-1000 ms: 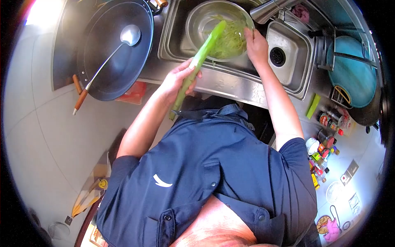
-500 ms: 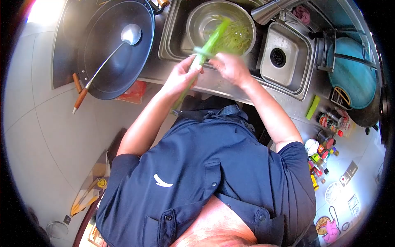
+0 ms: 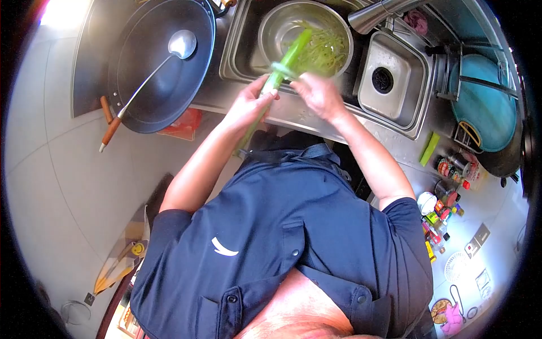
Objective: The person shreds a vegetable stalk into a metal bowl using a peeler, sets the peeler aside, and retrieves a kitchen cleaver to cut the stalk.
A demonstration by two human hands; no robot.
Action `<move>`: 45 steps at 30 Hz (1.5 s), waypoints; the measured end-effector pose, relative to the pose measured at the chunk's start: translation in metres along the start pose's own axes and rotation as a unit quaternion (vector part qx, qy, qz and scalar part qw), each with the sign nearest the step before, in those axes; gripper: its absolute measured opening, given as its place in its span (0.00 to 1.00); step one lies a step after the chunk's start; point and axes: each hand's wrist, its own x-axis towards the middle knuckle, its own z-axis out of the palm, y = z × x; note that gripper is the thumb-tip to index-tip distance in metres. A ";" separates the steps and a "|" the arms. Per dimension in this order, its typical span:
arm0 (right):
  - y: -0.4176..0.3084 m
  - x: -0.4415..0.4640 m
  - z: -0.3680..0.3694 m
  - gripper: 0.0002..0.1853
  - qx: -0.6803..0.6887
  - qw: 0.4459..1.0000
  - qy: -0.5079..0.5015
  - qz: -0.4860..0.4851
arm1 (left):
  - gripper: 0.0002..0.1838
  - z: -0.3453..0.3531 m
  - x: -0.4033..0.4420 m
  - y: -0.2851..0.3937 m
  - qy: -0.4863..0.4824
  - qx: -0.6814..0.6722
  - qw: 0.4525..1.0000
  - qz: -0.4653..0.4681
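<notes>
My left hand (image 3: 252, 105) is closed round a long green vegetable stalk (image 3: 293, 51), which looks like celtuce. The stalk slants up and away over the steel bowl (image 3: 270, 35), and its lower end hangs in front of my waist. In my right hand (image 3: 319, 97) is a pale peeler (image 3: 282, 70), smeared by motion, lying across the stalk just beyond my left fingers. Thin green peelings (image 3: 327, 52) lie in the bowl, which stands in the larger sink basin (image 3: 230, 59).
To the left sits a big dark wok (image 3: 158, 90) with a ladle (image 3: 182, 44) in it. A smaller basin (image 3: 402, 101) with a drain adjoins on the right. Beyond it are another green piece (image 3: 429, 148), several bottles (image 3: 437, 220) and a teal round board (image 3: 484, 101).
The peeler has shifted slightly along the stalk, with my right hand following. My left hand keeps its hold. The whole view has moved a little.
</notes>
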 end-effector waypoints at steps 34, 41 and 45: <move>0.009 0.009 -0.008 0.25 -0.038 0.999 0.000 0.034 | 0.19 -0.013 0.000 0.001 -0.098 -0.253 0.954 -0.130; 0.036 0.032 -0.019 0.29 -0.051 0.973 0.032 0.221 | 0.20 -0.016 -0.008 -0.002 -0.119 -0.220 0.963 -0.101; 0.070 0.044 -0.044 0.27 -0.146 0.954 0.186 0.182 | 0.22 -0.018 -0.012 0.001 -0.111 -0.185 0.971 -0.101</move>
